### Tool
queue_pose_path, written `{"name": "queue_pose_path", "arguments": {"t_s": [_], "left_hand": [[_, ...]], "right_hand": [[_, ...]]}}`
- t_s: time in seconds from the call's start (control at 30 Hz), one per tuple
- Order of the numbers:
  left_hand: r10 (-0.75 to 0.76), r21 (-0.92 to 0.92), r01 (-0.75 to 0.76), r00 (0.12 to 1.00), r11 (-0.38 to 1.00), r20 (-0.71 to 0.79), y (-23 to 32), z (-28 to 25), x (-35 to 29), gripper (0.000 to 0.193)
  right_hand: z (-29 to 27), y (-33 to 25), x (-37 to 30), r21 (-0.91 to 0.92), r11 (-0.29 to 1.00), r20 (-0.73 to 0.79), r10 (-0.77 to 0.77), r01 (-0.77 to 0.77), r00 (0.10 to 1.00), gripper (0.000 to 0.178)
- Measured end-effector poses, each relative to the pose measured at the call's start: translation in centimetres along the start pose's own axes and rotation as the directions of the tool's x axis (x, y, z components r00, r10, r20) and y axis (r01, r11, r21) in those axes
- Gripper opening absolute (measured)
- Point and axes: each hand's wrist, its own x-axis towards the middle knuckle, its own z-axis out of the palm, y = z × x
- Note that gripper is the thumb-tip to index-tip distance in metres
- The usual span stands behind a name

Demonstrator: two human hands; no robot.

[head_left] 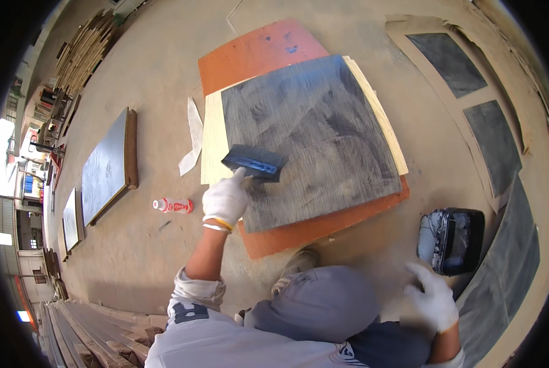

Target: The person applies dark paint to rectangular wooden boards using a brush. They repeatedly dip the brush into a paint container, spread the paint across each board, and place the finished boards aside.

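My left hand [225, 199], in a white knit glove, is closed around a wide dark brush-like tool with a blue band [254, 163]. That tool rests on a dark grey board [314, 135], whose surface shows streaks and cloudy swirls. Pale wooden boards [213, 138] lie beneath the dark one, over orange-brown sheets [256, 52]. My right hand [434, 297], also gloved, hovers at the lower right with its fingers apart and slightly blurred. Beyond it sits a black tub [452, 241], smeared inside and on its rim.
A red-and-white bottle [173, 205] lies on the floor left of the stack, near a pale strip [192, 138]. Blue-grey panels [107, 168] are further left. Dark sheets [492, 144] line the right side. Timber [84, 58] is piled at far left.
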Motion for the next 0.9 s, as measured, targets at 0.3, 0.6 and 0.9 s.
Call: {"name": "queue_pose_path", "arguments": {"t_s": [0.3, 0.6, 0.9], "left_hand": [[-0.341, -0.45, 0.234, 0.925, 0.862, -0.171, -10.3, 7.6, -5.2, 0.043], [-0.498, -0.946, 0.324, 0.822, 0.006, 0.278, -3.3, 9.4, -7.9, 0.029], [-0.494, -0.873, 0.447, 0.814, 0.198, 0.305, -5.7, 8.4, -10.3, 0.047]], "right_hand": [[4.5, 6.2, 16.0, 0.407, 0.899, -0.235, 0.277, -0.165, 0.932, 0.063], [5.2, 4.2, 22.7, 0.185, 0.956, -0.25, 0.27, -0.228, 0.93, 0.069], [7.2, 1.6, 15.4, 0.193, 0.903, -0.068, 0.401, -0.383, 0.913, 0.072]]}}
